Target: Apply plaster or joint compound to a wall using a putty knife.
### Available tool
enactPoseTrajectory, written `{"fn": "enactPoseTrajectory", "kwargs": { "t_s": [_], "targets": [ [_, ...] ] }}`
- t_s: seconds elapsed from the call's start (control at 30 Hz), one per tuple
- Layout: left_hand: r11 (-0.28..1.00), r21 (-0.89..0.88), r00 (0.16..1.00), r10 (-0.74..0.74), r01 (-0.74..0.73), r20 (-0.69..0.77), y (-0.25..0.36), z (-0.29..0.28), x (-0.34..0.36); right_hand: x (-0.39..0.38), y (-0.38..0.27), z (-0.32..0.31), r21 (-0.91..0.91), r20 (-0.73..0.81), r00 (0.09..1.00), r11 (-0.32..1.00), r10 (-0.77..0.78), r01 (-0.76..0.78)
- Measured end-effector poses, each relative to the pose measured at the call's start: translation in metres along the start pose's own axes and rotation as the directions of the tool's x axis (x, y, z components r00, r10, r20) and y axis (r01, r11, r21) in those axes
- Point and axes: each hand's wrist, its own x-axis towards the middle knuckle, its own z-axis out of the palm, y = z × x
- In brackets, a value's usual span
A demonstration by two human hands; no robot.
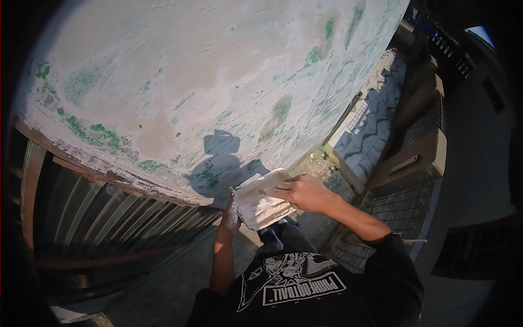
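Note:
My left hand [232,217], coated with pale paste, grips the left edge of a flat, paste-smeared board [262,213] held at waist height. My right hand [294,192] is over the board, fingers bent around something pale and flat at its upper part; whether this is a separate tool I cannot make out. Just beyond the board rises a pale plastered wall [218,76] with patchy green showing through and the shadow of a head and shoulders on it.
A slatted metal fence [87,212] runs below the wall at left. At right are a low brown wall [414,158] with wire grilles, a paved strip [365,120] and a darker building [479,174]. My feet stand on concrete [340,174] beneath the board.

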Motion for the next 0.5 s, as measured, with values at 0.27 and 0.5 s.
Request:
{"fn": "enactPoseTrajectory", "kwargs": {
  "t_s": [0.27, 0.5],
  "targets": [
    [0.997, -0.076, 1.000, -0.021, 0.020, -0.019, -0.004, -0.014, -0.010, 0.006, -0.014, 0.011, -0.033, 0.065, 0.975, 0.976, -0.213, 0.215],
    [0.996, -0.074, 0.995, 0.033, -0.039, -0.090, 0.000, -0.018, -0.024, 0.023, -0.014, -0.014, 0.103, 0.126, 0.964, 0.970, -0.233, 0.220]
  ]
}}
